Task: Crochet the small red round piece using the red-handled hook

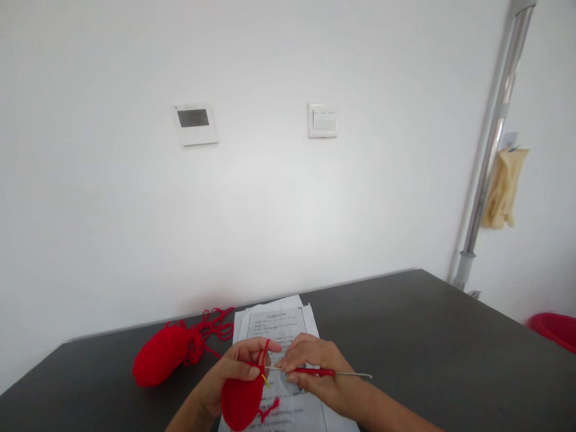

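Note:
Between the thumb and fingers of my left hand [238,365] is a red crocheted piece [242,403], rounded in shape and hanging downward. A strand of red yarn [265,351] loops over the left index finger, and a short red tail dangles at the piece's lower right. A small yellow marker [266,380] sits at its upper edge. My right hand [318,368] grips a crochet hook [313,371] with a red handle and metal ends. The hook lies level, its left tip at the top edge of the piece; whether it passes through a stitch I cannot tell.
A red yarn ball [163,353] with loose tangled strands [215,324] lies left on the dark table [397,333]. Printed sheets [277,319] lie under my hands. Behind stands a white wall with a switch [323,121] and a panel [195,124]. A red chair [560,332] is at right.

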### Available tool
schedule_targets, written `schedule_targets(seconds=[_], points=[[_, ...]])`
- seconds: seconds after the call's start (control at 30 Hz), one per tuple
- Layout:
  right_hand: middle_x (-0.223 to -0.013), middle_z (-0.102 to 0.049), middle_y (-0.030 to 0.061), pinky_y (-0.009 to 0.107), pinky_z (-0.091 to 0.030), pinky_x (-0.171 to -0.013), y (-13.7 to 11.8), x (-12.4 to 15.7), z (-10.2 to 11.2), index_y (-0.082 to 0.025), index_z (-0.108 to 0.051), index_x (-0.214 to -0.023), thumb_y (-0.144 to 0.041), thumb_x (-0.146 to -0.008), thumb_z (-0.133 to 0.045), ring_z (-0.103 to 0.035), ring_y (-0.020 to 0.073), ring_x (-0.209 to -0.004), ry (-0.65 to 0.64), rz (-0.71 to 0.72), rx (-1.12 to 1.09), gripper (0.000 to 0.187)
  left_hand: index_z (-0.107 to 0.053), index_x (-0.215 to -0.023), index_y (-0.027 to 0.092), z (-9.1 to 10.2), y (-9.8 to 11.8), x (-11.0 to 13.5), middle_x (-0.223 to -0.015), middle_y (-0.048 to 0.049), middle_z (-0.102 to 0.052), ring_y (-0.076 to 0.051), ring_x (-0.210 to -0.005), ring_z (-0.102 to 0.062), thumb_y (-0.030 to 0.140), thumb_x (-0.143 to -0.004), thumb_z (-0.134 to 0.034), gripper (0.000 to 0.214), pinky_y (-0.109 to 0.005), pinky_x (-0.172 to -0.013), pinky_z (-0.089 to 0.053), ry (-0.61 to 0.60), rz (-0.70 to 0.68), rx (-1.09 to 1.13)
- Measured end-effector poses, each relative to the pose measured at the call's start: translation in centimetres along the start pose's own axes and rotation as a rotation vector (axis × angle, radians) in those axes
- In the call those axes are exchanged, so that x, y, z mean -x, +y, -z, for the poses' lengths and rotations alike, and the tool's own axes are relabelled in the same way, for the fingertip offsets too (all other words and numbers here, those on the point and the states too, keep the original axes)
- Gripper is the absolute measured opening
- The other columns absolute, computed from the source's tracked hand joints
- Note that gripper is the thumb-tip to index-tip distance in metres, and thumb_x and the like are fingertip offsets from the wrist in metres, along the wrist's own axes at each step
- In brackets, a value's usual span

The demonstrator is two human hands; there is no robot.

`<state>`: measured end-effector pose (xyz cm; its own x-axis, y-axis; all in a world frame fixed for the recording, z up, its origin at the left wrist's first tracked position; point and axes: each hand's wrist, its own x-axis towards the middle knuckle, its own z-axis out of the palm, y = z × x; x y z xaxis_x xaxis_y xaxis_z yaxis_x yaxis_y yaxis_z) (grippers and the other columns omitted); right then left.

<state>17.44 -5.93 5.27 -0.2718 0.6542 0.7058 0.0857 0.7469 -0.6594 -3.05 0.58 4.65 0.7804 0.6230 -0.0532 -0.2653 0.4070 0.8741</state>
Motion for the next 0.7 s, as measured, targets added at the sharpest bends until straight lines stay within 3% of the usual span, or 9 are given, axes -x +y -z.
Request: schedule_targets(seconds=[0.2, 0.43, 0.7], points=[[-0.08, -0.07, 0.0068, 0.03, -0.05, -0.072, 0.3, 0.1, -0.1, -0.017, -0.072, -0.084, -0.028, -0.081, -0.066, -0.063, 0.0155, -0.077, 0.06, -0.109, -0.065, 0.013, -0.07, -0.093, 0.01, 0.3, 0.0, 0.0, -0.059, -0.0021, -0.06, -0.007, -0.048, -0.05, 0.02, -0.055, -0.078, 0.04, -0.017, -0.046, -0.029, 0.008, 0.018, -0.048], [-0.073, -0.065, 0.0042, 0.027, -0.048, -0.063, 1.1, 0.4, -0.2, -0.014, -0.07, -0.079, -0.042, -0.079, -0.066, -0.06, 0.013, -0.068, 0.071, -0.317, -0.175, 0.027, -0.07, -0.084, 0.015, -0.1, 0.4, 0.2, -0.061, 0.0016, -0.057, -0.004, -0.046, -0.046, 0.021, -0.055, -0.081, 0.032, -0.016, -0.046, -0.027, 0.115, 0.031, -0.192], [-0.069, -0.066, 0.0039, 0.025, -0.046, -0.058, 0.9, 0.5, -0.5, -0.013, -0.066, -0.076, -0.045, -0.079, -0.065, -0.059, 0.0117, -0.062, 0.091, -0.342, -0.203, 0.031, -0.066, -0.081, 0.014, -0.5, 0.2, -0.2, -0.061, 0.0008, -0.059, -0.005, -0.045, -0.046, 0.025, -0.058, -0.081, 0.029, -0.017, -0.046, -0.027, 0.182, 0.025, -0.235]])
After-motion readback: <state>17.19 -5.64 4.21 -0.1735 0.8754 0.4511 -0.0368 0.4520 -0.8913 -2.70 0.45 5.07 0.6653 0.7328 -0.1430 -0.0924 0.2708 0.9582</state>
